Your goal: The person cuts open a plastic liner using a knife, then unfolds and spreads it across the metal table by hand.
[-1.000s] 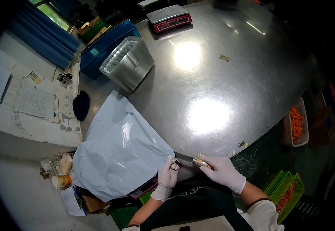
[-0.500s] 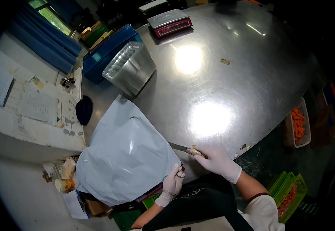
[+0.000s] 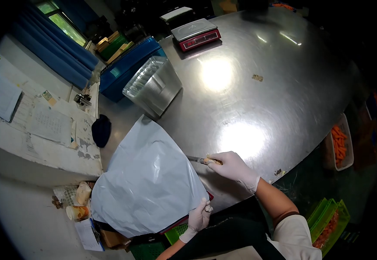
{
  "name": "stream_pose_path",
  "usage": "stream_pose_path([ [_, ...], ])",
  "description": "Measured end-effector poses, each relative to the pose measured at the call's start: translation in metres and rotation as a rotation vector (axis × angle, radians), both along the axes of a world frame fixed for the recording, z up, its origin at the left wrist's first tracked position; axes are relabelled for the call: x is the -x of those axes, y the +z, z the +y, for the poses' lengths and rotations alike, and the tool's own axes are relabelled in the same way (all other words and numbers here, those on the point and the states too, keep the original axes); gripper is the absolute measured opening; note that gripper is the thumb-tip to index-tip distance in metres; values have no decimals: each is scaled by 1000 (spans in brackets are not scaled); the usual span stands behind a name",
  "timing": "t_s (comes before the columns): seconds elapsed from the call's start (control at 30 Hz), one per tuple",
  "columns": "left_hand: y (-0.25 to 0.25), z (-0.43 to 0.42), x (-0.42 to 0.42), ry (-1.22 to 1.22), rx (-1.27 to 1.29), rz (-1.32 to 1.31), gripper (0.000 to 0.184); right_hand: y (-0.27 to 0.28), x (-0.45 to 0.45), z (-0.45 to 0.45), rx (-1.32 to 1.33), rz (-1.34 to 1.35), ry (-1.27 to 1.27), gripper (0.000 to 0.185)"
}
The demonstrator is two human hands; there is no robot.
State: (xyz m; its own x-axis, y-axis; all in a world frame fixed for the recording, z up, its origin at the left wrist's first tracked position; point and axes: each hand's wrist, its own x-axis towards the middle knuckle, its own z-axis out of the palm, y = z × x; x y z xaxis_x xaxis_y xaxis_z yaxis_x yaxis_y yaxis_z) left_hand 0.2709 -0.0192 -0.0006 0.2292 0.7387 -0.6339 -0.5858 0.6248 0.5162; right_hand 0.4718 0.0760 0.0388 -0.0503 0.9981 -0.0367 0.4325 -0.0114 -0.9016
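Note:
My right hand [image 3: 237, 170], in a white glove, is closed round the handle of a knife [image 3: 210, 160]. The blade points left and meets the right edge of a large pale grey plastic bag [image 3: 147, 177]; whether its tip is inside or beneath the bag I cannot tell. At the bag's lower right corner, my gloved left hand [image 3: 199, 216] pinches the plastic with curled fingers. The bag lies spread over the table's near left corner. Something dark red [image 3: 175, 223] shows along its lower edge, mostly hidden.
The metal table [image 3: 292, 99] carries a red scale [image 3: 199, 37], a clear plastic bin [image 3: 156, 89] of stacked trays and a blue crate [image 3: 130, 65]. Carrots fill a white basket [image 3: 349, 149] at right. Green crates [image 3: 327, 225] stand lower right. A white ledge [image 3: 45, 147] borders the left.
My right hand and the knife have moved up and left along the bag's edge. My left hand keeps its hold on the corner. The whole view has shifted slightly.

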Motion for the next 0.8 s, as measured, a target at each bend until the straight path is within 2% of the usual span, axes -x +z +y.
stream_pose_path([
  [0.07, 1, -3, 1, -14, -43, 37, 12, -4, 1, 11, 8, 3, 2, 32],
  [0.27, 6, -12, 5, -19, -39, 79, 10, -7, 3, 38, 82, 50, 18, 35],
  [0.43, 9, -22, 16, -4, 63, 123, 10, -15, 8, 57, 46, 85, 9, 35],
  [0.47, 8, -23, 18, -7, 99, 103, 17, -16, 9, 61, 57, 91, 9, 35],
  [0.6, 6, -27, 25, -53, 40, 70, 19, -15, 12, 71, 46, 55, 22, 37],
  [0.8, 9, -32, 31, -91, 82, 105, 28, -8, 14, 81, 67, 3, 56, 35],
])
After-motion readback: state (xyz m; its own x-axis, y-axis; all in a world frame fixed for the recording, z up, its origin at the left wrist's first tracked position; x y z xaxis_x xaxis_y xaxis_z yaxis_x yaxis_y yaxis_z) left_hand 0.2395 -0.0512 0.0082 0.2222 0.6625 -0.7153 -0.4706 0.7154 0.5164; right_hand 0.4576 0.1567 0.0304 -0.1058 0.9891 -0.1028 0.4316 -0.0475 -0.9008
